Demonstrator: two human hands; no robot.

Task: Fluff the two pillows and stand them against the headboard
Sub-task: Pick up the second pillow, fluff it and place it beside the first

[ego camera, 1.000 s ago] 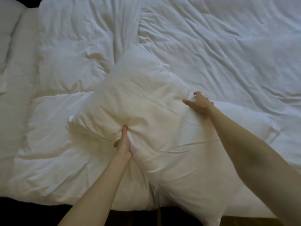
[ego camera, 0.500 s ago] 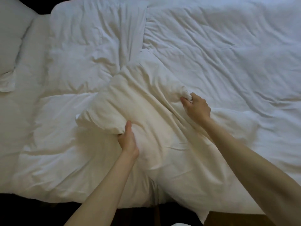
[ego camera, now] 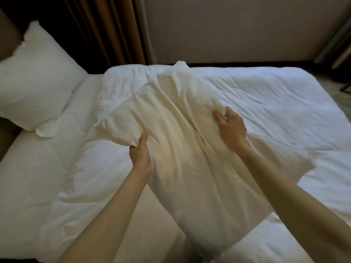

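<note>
A cream-white pillow (ego camera: 182,141) hangs lifted over the middle of the bed, stretched and creased between both hands. My left hand (ego camera: 140,152) pinches its left edge from below. My right hand (ego camera: 230,126) has a bunch of its right edge in a fist. A second white pillow (ego camera: 36,86) leans at the far left against the dark headboard (ego camera: 7,33), one corner drooping onto the sheet.
A rumpled white duvet (ego camera: 266,103) covers the bed. Brown curtains (ego camera: 102,29) and a beige wall (ego camera: 237,27) stand behind it. A dark strip of floor runs along the bed's far side and right corner.
Both hands squeezed inward and raised the pillow off the duvet. My head tilted up, bringing the second pillow, curtains and wall into view.
</note>
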